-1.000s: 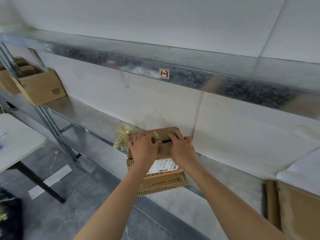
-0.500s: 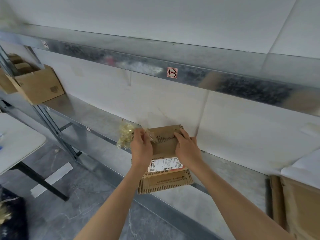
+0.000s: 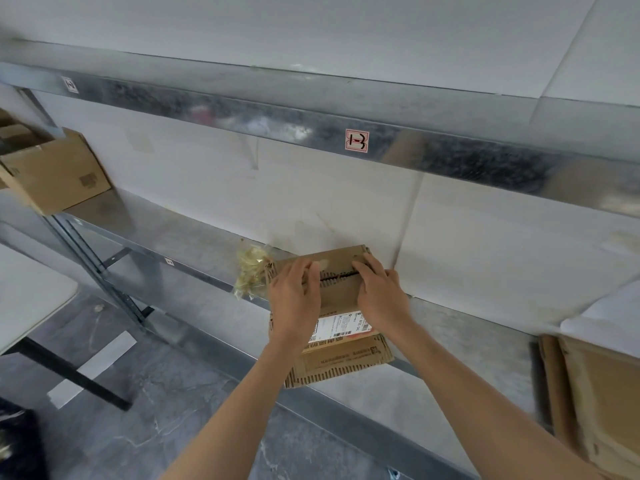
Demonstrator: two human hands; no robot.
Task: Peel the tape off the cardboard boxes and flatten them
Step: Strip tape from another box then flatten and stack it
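Two hands are on one small cardboard box [image 3: 341, 299], which sits at the front edge of the lower metal shelf [image 3: 194, 244], its near flap hanging out past that edge toward you. Your left hand [image 3: 294, 299] lies flat over the box's left side with fingers spread loosely across the top panel. Your right hand [image 3: 379, 296] lies the same way on the right side, fingertips near the dark, ragged seam [image 3: 337, 274] that runs across the top between them. Neither hand is pinching anything that you can see; both look pressed down on the cardboard.

Nearest you, the hanging flap shows its corrugated edge, and just above it a white shipping label [image 3: 341, 329] is stuck to the face. The box looks light and thin-walled, stiff along the flutes but easy to crease and tear, so it will probably slide on the smooth metal unless one palm pins it. Take hold at the seam: hook your fingers under the torn edge, where the tape residue looks patchy, and pull low and steady.

Just beyond the box's left side, a crumpled wad of clear tape [image 3: 250, 271] lies on the shelf near the back wall. Farther off, at the shelf's far left end, stands a larger open carton [image 3: 55, 173].
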